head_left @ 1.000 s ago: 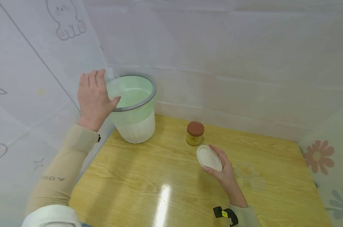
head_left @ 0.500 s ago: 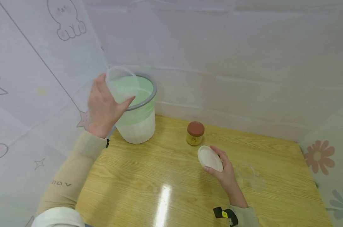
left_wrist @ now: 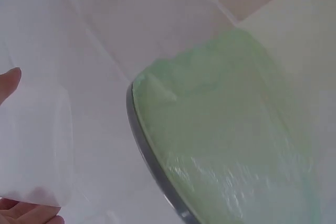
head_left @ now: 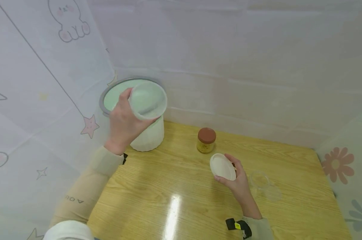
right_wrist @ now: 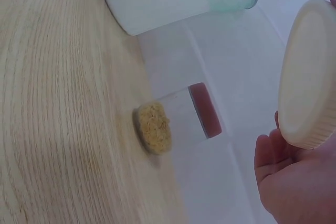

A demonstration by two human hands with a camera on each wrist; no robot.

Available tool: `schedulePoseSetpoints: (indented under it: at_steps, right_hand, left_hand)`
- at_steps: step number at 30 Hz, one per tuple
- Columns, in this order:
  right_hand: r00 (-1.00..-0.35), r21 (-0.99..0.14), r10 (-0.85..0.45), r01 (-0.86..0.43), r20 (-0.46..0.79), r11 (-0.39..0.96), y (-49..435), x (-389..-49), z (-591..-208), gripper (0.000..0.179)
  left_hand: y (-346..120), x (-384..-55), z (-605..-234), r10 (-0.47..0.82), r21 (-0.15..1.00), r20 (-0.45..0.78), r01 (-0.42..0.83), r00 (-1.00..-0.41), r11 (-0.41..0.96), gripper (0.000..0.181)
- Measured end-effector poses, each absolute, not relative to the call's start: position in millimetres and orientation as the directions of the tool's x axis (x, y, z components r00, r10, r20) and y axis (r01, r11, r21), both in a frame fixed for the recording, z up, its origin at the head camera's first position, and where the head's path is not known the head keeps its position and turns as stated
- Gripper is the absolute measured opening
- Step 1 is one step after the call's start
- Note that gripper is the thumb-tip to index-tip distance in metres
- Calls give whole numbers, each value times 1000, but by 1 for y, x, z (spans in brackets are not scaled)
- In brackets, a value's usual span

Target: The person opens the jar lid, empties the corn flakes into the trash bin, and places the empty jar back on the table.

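My left hand (head_left: 124,125) grips a clear plastic jar (head_left: 148,100) by its sides, thumb on the near side. The jar is held in front of the bin's rim with its round mouth facing the head camera, and nothing shows inside it. In the left wrist view, fingertips (left_wrist: 34,213) show at the clear wall. At the table's right, my right hand (head_left: 239,186) holds a cream round screw lid (head_left: 222,167) by its edge, tilted; its ribbed side shows in the right wrist view. Behind the lid, a glass jar (head_left: 205,146) with a red-brown cap holds yellow bits.
A white bin (head_left: 149,138) with a grey rim and green liner (left_wrist: 226,124) stands at the table's back left corner. Faint clear rings (head_left: 259,180) and a clear disc (head_left: 272,193) lie right of my right hand. Printed cloth walls (head_left: 228,60) enclose the wooden table (head_left: 157,180).
My left hand has moved right and toward me with the clear jar, from the bin's left side to its front. The jar's mouth has turned toward the head camera. My right hand stays nearly still.
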State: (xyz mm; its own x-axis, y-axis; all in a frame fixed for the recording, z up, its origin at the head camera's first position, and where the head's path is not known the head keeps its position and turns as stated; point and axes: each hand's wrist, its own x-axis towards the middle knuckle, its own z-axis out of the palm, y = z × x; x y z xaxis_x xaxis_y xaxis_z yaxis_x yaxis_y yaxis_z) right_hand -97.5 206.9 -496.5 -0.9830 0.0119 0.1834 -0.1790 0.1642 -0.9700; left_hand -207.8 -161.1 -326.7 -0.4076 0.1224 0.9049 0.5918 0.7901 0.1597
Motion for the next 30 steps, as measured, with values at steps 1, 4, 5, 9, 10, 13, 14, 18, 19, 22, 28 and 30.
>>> schedulePoseSetpoints:
  at_steps: [1,4,5,9,10,13,14,18,19,22,28,30]
  right_hand:
    - [-984,-970,15,-175,180,168,207,-98,-497,85]
    - [-985,-971,20,-166,172,172,207,-98,-497,87]
    - [-985,-971,21,-165,171,174,207,-98,-497,88]
    - [-986,-969,22,-160,167,191,208,-98,-498,92]
    - [-986,-967,22,-159,167,200,208,-99,-499,93]
    - [-987,-961,23,-152,162,230,209,-99,-500,96]
    - [-987,-960,23,-152,162,237,209,-99,-501,97]
    - [-986,-958,24,-152,162,245,209,-100,-503,98]
    - [-986,-958,24,-153,164,242,210,-101,-504,98]
    - [-986,-957,29,-153,165,244,210,-101,-507,98]
    - [-993,-959,46,-96,112,265,212,-101,-511,99]
    - [-995,-957,58,-66,86,283,213,-101,-512,101]
  left_hand:
    - [-157,-206,-329,141,156,899,606,-414,780,97]
    - [-147,-203,-339,194,156,876,640,-441,752,99]
    - [-143,-203,-342,204,160,870,649,-449,744,100]
    - [-131,-202,-358,256,156,850,685,-460,712,102]
    - [-128,-202,-362,271,150,847,693,-458,705,103]
    - [-120,-201,-374,306,155,832,724,-462,672,102]
    - [-117,-200,-378,311,163,828,732,-466,661,102]
    - [-107,-197,-393,314,210,801,730,-510,650,104]
    - [-105,-197,-397,313,222,793,726,-523,650,105]
    - [-100,-195,-407,307,264,768,715,-562,648,105]
    - [-91,-191,-431,330,323,721,716,-610,619,104]
    - [-88,-190,-440,340,339,704,716,-623,610,103]
